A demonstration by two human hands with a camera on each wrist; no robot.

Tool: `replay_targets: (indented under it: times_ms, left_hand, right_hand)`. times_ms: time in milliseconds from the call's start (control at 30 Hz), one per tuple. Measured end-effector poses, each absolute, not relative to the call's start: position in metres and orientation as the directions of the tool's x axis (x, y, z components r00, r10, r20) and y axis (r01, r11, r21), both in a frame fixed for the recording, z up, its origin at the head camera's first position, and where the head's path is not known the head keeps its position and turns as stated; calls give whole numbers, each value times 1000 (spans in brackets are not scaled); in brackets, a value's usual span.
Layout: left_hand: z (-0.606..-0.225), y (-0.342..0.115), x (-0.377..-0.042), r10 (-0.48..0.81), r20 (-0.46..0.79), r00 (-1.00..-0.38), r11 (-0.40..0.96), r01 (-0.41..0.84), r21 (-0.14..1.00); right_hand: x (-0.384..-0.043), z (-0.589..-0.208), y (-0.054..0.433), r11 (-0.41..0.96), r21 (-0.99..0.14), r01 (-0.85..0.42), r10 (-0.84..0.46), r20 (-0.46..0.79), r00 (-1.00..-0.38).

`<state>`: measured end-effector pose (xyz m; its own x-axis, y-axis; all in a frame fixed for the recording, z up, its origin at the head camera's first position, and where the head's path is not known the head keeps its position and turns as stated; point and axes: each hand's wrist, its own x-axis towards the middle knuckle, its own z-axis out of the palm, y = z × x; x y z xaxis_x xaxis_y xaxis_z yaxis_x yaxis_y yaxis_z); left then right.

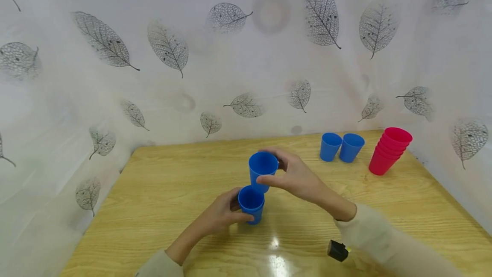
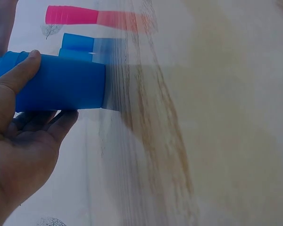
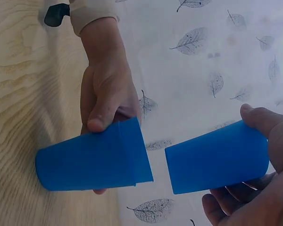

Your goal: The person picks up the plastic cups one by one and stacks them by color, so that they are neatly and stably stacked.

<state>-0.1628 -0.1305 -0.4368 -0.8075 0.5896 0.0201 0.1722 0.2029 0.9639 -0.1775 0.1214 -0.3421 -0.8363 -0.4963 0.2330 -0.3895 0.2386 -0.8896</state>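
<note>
My left hand grips a short nested stack of blue cups, thumb on the near side and fingers behind. In the left wrist view, the base of the stack meets the tabletop. Just above, my right hand holds a single blue cup between thumb and fingers, mouth up. The right wrist view shows a small gap between this cup's bottom and the rim of the stack. Two rims show close together on the stack; its inside is dark blue.
Two blue cups stand side by side at the back right of the wooden table. Right of them is a nested stack of red cups. A leaf-printed curtain borders the table. A small black device sits by the right sleeve.
</note>
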Motion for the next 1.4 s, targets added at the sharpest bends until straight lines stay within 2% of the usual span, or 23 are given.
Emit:
replay_targets:
  times_ms: [300,933,1133,1400]
  left_hand:
    - [-434,-131,-162,597,3,-802,239,181,954]
    - [-434,-128,-162,584,4,-812,237,176,955]
    - [-435,-128,-162,582,15,-813,225,178,958]
    - [-435,-128,-162,573,27,-819,234,195,952]
  right_hand:
    - [-175,-353,101,214,-861,-461,-571,273,-775]
    - [-174,-363,111,231,-855,-465,-592,255,-764]
    - [-173,-362,112,178,-853,-491,-607,297,-737]
    - [-176,-370,129,220,-861,-458,-548,280,-789]
